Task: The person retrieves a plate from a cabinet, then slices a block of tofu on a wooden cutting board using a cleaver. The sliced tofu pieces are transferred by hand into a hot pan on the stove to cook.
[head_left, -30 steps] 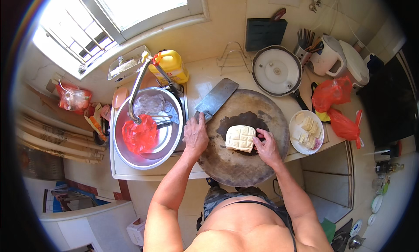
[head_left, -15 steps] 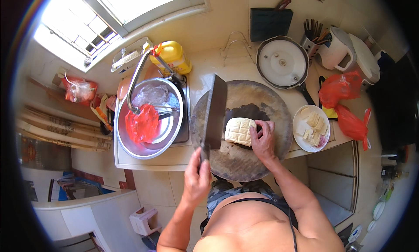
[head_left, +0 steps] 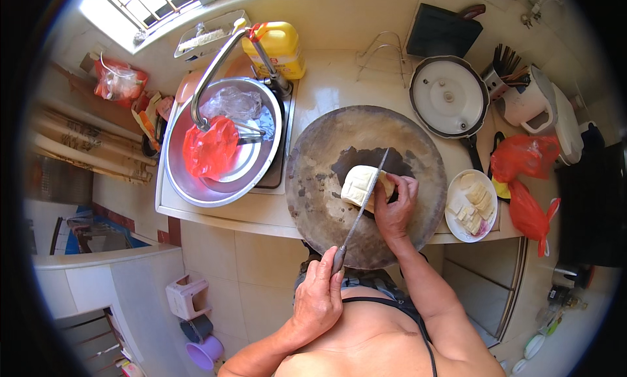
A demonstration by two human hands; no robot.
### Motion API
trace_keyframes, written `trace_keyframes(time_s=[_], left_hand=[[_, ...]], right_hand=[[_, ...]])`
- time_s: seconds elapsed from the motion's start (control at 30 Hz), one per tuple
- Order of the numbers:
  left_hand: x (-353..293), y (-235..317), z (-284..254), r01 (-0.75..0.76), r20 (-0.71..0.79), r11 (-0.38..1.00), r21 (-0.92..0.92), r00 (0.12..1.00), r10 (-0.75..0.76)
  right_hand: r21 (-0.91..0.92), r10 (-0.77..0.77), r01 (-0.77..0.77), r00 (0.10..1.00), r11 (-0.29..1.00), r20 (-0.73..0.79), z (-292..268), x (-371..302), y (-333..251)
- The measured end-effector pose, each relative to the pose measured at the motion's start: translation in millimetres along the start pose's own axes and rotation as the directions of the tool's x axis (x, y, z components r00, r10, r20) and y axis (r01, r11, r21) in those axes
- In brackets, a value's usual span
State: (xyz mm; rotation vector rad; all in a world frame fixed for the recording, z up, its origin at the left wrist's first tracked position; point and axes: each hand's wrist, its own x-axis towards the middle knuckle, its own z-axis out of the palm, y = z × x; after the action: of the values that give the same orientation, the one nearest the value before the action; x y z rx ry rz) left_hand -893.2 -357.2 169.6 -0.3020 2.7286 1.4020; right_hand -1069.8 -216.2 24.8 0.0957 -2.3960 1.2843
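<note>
One pale block [head_left: 356, 186] lies against the right hand [head_left: 396, 210].

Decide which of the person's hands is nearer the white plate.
Right. The right hand, at the pale block, is left of the white plate; the left hand, holding the cleaver, is farther left and lower.

Daylight enters a kitchen through a barred window [head_left: 147, 8] at upper left.
Cream walls [head_left: 366, 17] back a pale counter [head_left: 330, 80], its surface catching a bright sheen. Below lie light floor tiles [head_left: 215, 259], 1 pink stool [head_left: 187, 295] and, at lower left, a white partition [head_left: 140, 282]; a cabinet [head_left: 483, 279] stands beneath the counter's right side.
</note>
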Motion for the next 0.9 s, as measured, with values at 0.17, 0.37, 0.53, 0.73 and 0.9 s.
trace_keyframes(time_s=[0.17, 0.37, 0.53, 0.73, 0.9], left_hand=[[-6.0, 4.1, -1.6, 0.037, 0.023, 0.999, 0.023, 0.999, -0.037], [-10.5, 10.9, -1.9, 0.064, 0.021, 0.997, 0.041, 0.998, -0.065], [-12.1, 12.3, -6.5, 0.063, 0.039, 0.997, 0.044, 0.997, -0.064], [-7.3, 11.8, -3.3, 0.061, 0.027, 0.997, 0.041, 0.998, -0.063], [8.8, 13.9, 7.0, 0.046, -0.001, 0.999, 0.017, 0.999, -0.045]], right_hand=[[-0.039, -0.03, 0.029, 0.999, 0.999, -0.012, 0.5, 0.4, -2.8], [-0.067, -0.012, 0.011, 1.0, 0.998, -0.003, 0.1, 2.0, -7.6], [-0.073, -0.011, 0.01, 1.0, 0.997, -0.018, 0.5, 4.8, -9.5], [-0.074, -0.016, 0.013, 0.999, 0.997, -0.043, 4.0, 6.7, -9.8], [-0.111, -0.012, 0.007, 0.999, 0.994, -0.045, 5.0, 6.5, -9.0]])
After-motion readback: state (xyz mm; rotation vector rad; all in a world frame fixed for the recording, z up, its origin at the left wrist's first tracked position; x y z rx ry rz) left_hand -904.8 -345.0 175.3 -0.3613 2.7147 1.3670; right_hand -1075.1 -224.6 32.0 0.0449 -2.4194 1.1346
